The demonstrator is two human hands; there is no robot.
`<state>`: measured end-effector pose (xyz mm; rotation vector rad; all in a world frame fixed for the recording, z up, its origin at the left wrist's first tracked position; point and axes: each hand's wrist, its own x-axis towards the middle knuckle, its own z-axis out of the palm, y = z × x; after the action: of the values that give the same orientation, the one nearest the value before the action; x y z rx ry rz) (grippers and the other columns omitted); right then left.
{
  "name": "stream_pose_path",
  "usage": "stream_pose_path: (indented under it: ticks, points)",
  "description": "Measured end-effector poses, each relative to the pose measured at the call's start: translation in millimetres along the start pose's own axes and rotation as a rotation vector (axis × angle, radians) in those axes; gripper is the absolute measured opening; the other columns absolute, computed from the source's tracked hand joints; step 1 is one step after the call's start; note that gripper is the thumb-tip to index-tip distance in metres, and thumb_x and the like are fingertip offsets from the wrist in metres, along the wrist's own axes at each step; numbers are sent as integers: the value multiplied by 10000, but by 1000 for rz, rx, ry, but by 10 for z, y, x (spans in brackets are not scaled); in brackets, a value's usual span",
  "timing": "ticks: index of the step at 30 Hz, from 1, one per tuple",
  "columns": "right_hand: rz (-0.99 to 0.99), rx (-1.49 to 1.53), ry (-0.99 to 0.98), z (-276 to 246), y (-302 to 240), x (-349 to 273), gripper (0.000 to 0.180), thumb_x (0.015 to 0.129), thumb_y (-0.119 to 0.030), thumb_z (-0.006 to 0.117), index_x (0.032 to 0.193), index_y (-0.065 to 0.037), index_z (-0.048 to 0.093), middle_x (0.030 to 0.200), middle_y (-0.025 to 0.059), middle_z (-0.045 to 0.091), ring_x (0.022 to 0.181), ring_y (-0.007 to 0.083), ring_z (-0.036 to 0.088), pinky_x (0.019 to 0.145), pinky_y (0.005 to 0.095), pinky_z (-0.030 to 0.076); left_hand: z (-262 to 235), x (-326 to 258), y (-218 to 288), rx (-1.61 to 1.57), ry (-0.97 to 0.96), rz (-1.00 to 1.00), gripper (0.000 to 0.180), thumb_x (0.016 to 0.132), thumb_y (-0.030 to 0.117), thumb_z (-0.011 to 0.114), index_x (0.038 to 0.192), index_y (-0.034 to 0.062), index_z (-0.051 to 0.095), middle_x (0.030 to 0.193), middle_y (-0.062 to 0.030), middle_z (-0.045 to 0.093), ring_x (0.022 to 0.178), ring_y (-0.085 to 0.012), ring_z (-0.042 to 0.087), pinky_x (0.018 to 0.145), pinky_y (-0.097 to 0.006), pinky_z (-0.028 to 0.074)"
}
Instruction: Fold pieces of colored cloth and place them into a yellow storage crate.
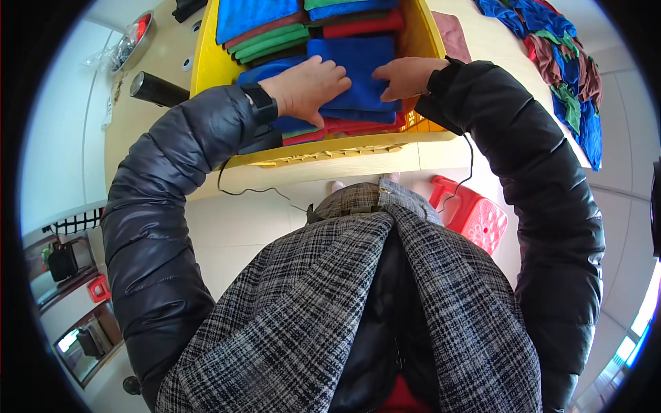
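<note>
Folded cloths in blue, green, red and brown are stacked in a yellow plastic crate (206, 58). A blue folded cloth (354, 58) lies on top of the near stack, between my hands. My left hand (306, 86) rests at its left edge, fingers bent and thumb held apart. At its right edge my right hand (410, 77) touches the cloth with forefinger and thumb, which are apart; its other fingers are mostly hidden. More blue and red cloths show underneath. Green folded cloths (268, 45) sit in the stack farther back on the left.
The crate stands on a pale wooden table (155, 58). Left of it are a black cylindrical flask (158, 89) and a metal bowl (134, 41). Loose coloured cloths (568, 76) heap at the right, near a brown cloth (451, 34). A red stool (475, 217) stands below.
</note>
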<state>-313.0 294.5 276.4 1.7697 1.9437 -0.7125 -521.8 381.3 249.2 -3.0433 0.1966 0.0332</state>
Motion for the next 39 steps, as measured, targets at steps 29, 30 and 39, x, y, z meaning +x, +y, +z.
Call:
stream_pose_path:
  ticks: [29, 30, 39]
  points:
    - [-37, -230, 598, -573, -53, -57, 303, 849, -259, 644, 1040, -29, 689, 944, 182, 726, 910, 341, 696, 827, 446, 541, -496, 72, -314, 115, 225, -380, 454, 933, 273, 664, 1264, -13, 542, 1193, -177, 621, 1075, -283, 616, 956, -394, 470]
    - [-43, -228, 596, -665, -65, -106, 303, 849, -259, 644, 1040, -29, 689, 944, 182, 726, 910, 341, 696, 827, 446, 541, -519, 65, -230, 114, 221, -384, 454, 933, 273, 664, 1264, -13, 542, 1193, -177, 621, 1075, -283, 616, 956, -394, 470]
    - [-83, -324, 744, -913, -216, -393, 188, 783, -164, 633, 922, -47, 683, 836, 173, 701, 830, 336, 694, 744, 415, 542, 273, 325, -186, -663, -141, -213, 535, 975, 328, 548, 1446, 97, 446, 1365, -201, 550, 1262, -338, 516, 1088, -400, 400]
